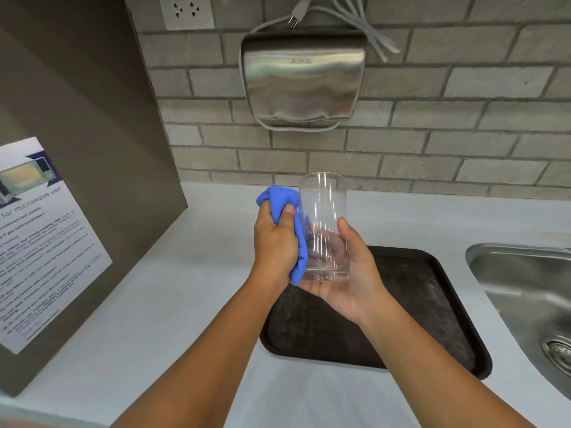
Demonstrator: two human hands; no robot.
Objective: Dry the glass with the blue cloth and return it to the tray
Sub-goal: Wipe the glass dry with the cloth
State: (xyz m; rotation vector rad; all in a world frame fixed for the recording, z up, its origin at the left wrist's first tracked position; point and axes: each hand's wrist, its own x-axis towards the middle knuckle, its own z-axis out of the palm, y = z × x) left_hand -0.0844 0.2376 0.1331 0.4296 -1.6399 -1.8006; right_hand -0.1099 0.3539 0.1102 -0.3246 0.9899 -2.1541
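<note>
**Glass held above the tray, cloth against its side**

Grey brick covers the wall [432, 140] behind a pale countertop [173, 304]. At the far left a brown panel carries a printed notice [46, 242] about microwave use, and higher up is a white socket [187, 10]. A steel hand dryer [302, 78] marked AIKE hangs in the middle of the wall, its cord and plug [293, 18] looped over it.

Below it, the person's left hand [273, 242] is closed around a bunched blue cloth [290, 223] and presses it to the left side of the glass [323, 223]. The glass is clear, upright with a small tilt, and its base sits in the right hand [349, 273], whose thumb and fingers wrap around it. Both hands are in the air over the black tray [432, 319], which lies on the counter. At the right edge is a steel sink [525, 288] with its drain [559, 350].
</note>
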